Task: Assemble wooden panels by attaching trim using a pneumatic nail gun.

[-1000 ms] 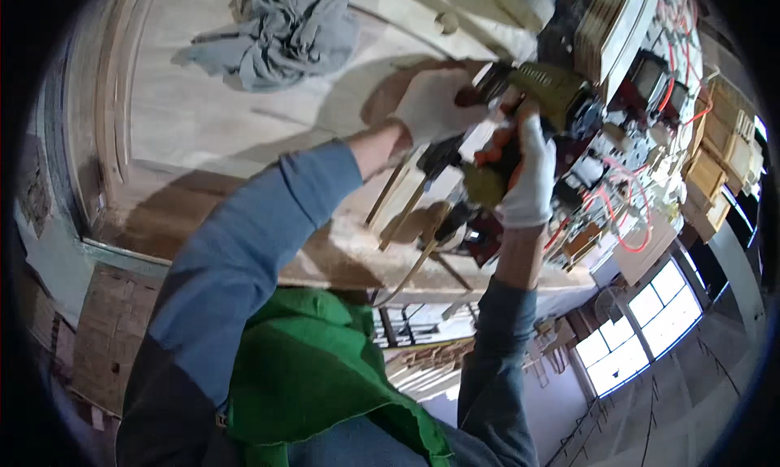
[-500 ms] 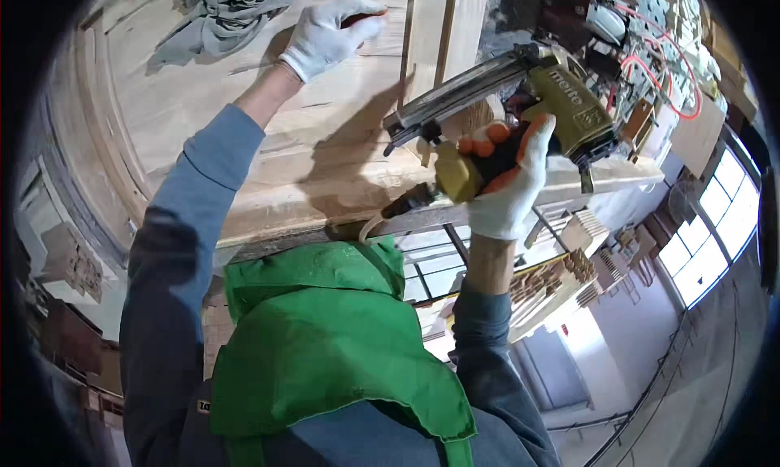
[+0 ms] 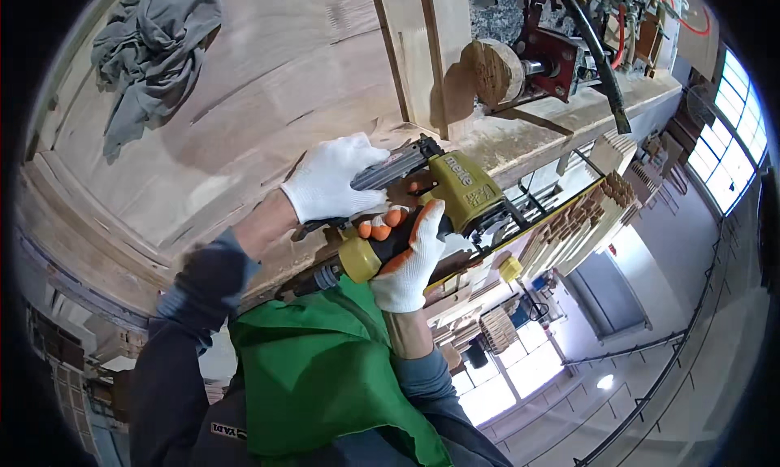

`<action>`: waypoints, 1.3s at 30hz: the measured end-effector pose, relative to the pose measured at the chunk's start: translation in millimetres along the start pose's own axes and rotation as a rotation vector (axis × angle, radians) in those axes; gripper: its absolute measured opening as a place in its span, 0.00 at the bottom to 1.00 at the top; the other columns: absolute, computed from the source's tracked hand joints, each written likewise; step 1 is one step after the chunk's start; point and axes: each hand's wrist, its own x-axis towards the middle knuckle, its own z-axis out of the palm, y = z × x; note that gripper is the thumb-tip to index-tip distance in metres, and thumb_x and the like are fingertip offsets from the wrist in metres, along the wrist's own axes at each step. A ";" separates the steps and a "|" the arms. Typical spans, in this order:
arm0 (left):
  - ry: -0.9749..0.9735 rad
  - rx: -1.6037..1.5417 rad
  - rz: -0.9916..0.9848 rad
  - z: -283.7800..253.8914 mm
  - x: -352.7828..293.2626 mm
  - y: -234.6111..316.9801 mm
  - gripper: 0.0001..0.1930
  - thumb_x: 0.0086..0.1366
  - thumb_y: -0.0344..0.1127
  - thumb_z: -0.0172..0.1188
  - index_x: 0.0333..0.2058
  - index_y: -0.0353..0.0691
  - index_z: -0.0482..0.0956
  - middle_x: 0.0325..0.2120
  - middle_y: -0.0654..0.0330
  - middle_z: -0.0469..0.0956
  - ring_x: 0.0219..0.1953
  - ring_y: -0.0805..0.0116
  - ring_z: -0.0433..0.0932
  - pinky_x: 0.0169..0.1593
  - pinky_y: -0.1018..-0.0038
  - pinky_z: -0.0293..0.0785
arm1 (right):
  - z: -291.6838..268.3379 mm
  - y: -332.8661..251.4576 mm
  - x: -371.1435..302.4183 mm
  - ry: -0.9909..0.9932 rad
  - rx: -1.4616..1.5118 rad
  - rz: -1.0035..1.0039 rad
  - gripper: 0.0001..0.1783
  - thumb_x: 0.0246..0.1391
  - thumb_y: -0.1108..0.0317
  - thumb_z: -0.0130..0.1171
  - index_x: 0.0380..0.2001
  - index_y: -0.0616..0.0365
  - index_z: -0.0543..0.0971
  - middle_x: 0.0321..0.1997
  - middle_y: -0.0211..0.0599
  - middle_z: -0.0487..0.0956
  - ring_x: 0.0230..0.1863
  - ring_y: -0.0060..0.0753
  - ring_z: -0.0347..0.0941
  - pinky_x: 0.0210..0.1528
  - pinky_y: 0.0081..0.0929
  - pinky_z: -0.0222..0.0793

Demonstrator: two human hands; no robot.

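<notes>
A yellow-green and black pneumatic nail gun lies level across the near edge of a wooden panel. My right hand, in a white glove with orange fingertips, is wrapped round its black handle. My left hand, gloved the same way, closes over the long grey magazine, and its fingertips are partly hidden there. At the handle's end, by my green apron, sits a yellow cap with a dark hose fitting.
A crumpled grey cloth lies on the panel at the far left. Wooden strips cross it on the right. Beyond stand a red metal clamp with a round wooden block and a black-handled tool. Stacked wood pieces lie lower right.
My right hand has brought the nail gun left and nearer to my body. My left hand has come down from above the panel onto the gun's magazine. The view has shifted.
</notes>
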 end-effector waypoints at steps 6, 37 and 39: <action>-0.159 0.044 -0.086 0.3 11.9 -3.3 0.21 0.52 0.46 0.66 0.44 0.46 0.82 0.34 0.54 0.78 0.33 0.49 0.80 0.37 0.58 0.76 | 3.0 -1.7 9.2 0.069 -0.012 -0.002 0.18 0.71 0.50 0.55 0.46 0.55 0.75 0.24 0.33 0.75 0.21 0.26 0.72 0.27 0.31 0.77; -0.041 -0.081 0.024 -1.7 12.5 -11.9 0.19 0.49 0.40 0.68 0.41 0.41 0.84 0.29 0.55 0.80 0.28 0.54 0.78 0.34 0.65 0.74 | 12.7 -4.8 11.2 0.046 -0.092 0.016 0.20 0.69 0.48 0.57 0.48 0.55 0.74 0.24 0.31 0.73 0.19 0.24 0.72 0.24 0.29 0.77; -0.058 -0.053 0.062 4.3 19.7 -7.4 0.17 0.51 0.42 0.66 0.40 0.42 0.84 0.29 0.55 0.80 0.30 0.52 0.79 0.34 0.63 0.75 | 10.8 -8.7 9.8 0.071 -0.080 -0.021 0.21 0.69 0.48 0.57 0.48 0.55 0.74 0.24 0.31 0.74 0.19 0.24 0.72 0.24 0.29 0.78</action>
